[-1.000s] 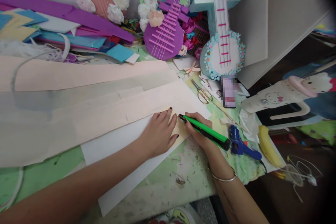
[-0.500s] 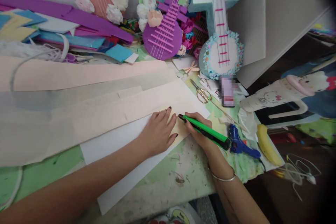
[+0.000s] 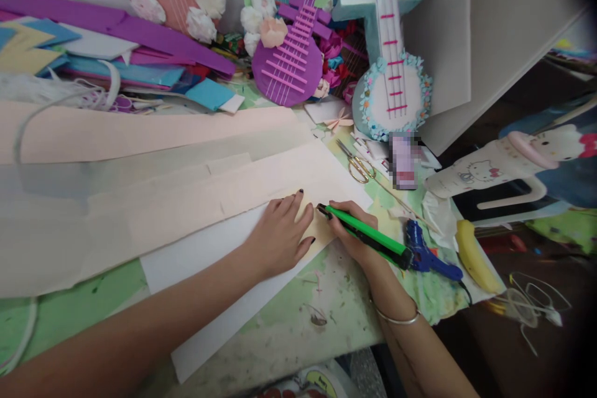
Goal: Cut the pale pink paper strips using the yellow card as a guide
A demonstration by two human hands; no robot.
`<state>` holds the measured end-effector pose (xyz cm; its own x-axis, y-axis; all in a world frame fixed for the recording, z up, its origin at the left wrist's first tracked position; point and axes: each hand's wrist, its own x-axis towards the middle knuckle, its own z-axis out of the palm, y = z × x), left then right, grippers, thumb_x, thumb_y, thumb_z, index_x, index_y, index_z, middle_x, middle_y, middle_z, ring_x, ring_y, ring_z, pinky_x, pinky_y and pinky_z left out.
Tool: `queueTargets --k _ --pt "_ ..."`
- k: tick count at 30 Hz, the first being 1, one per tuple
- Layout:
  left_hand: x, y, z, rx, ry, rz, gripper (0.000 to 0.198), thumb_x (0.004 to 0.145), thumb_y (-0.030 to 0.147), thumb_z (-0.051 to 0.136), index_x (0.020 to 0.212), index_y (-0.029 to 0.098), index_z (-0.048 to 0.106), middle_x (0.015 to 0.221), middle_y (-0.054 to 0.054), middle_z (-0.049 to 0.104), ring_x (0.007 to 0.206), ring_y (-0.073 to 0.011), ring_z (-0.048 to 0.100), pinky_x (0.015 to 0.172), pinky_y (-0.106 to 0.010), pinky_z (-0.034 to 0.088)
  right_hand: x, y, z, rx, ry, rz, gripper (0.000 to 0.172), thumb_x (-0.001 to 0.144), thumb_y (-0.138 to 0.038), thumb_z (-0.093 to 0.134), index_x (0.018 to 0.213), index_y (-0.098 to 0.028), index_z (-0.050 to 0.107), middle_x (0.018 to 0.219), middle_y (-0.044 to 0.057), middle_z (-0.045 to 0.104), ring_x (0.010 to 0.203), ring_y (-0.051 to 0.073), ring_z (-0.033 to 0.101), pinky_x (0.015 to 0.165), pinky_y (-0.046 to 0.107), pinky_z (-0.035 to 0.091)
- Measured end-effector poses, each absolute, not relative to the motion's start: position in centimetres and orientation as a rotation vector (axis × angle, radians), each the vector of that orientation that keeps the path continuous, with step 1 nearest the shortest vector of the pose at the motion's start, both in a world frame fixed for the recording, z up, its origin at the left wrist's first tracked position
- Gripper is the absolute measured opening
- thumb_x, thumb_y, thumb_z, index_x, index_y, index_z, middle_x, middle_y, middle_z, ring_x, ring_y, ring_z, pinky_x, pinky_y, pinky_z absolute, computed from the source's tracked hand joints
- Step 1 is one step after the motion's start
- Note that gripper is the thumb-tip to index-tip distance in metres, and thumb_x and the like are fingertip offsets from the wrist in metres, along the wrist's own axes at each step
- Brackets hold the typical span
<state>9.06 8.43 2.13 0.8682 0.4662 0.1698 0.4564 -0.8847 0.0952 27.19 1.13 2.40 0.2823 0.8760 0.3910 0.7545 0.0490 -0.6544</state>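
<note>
My left hand [image 3: 282, 230] lies flat with its fingers spread, pressing on a small pale yellow piece and the white sheet [image 3: 205, 255] under it. In my right hand [image 3: 352, 233] is a green utility knife [image 3: 368, 230], its tip pointing left toward my left fingers. Whether the blade is out is too small to tell. Just beyond both hands stretches a long pale peach sheet [image 3: 177, 208], lying partly over the white one. Gold-handled scissors [image 3: 359, 165] rest past my right hand, and a blue glue gun [image 3: 426, 252] lies to its right.
Purple [image 3: 289, 71] and light blue [image 3: 392, 87] toy string instruments stand at the back. Coloured foam scraps [image 3: 140, 43] pile up at the back left. A banana [image 3: 473, 258], a phone [image 3: 403, 161] and a tumbler [image 3: 494, 165] are on the right, near the table's edge.
Both hands and the knife stay in practically the same place. The whole view has shifted very slightly.
</note>
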Motion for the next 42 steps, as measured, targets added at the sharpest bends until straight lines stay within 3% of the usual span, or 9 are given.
queueTargets --k 13,42 --pt "9.0 8.4 2.3 2.981 0.732 0.291 0.050 0.095 0.041 0.043 0.136 0.011 0.045 0.144 -0.025 0.039 0.124 -0.0355 0.043 0.095 -0.045 0.034 26.9 0.8 2.5 -1.712 -1.462 0.158 0.012 0.079 -0.027 0.060 0.087 -0.023 0.067 0.076 0.001 0.075 0.061 0.015 0.069 0.060 0.024 0.057" --pt "9.0 8.4 2.4 2.967 0.715 0.283 0.049 0.095 0.040 0.043 0.137 0.015 0.045 0.145 -0.027 0.037 0.124 -0.0369 0.044 0.095 -0.045 0.034 27.3 -0.1 2.4 -1.671 -1.496 0.157 0.012 0.080 -0.023 0.061 0.090 -0.021 0.067 0.080 0.002 0.076 0.066 0.015 0.071 0.060 0.022 0.056"
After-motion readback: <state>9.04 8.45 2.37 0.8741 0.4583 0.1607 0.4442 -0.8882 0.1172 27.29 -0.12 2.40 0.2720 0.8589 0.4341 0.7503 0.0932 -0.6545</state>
